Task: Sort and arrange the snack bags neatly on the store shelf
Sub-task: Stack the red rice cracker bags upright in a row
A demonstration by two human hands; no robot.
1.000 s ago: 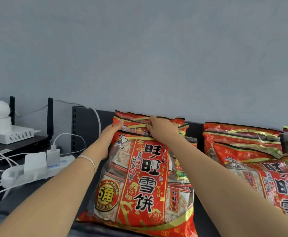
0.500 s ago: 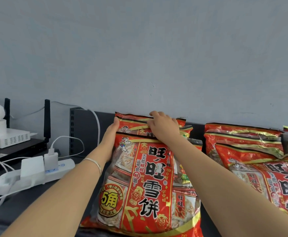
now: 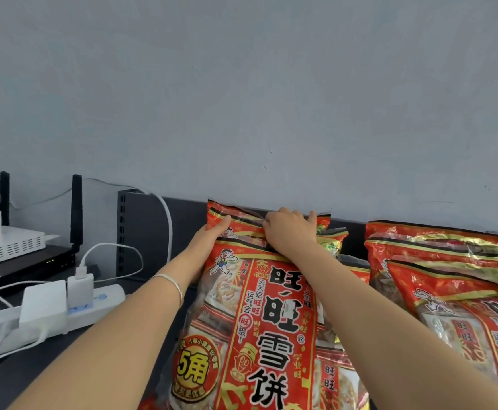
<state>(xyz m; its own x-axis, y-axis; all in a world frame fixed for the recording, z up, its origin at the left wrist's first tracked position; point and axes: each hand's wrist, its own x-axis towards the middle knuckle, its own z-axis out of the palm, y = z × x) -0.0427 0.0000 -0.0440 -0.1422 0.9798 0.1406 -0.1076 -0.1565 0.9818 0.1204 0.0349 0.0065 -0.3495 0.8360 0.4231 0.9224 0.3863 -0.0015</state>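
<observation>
Squaring snack bags (image 3: 259, 321) against wall (image 3: 271, 99): right hand (image 3: 289, 232) hooked over rear bag (image 3: 242, 216) top, left hand (image 3: 212, 241) at L edge, grip unclear. Next, prob.: push flush, level w/ neighbouring stack (image 3: 437, 261).

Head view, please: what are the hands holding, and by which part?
The right hand grips the red rice-cracker bags by their top seams; the left hand presses their upper-left edge.
</observation>
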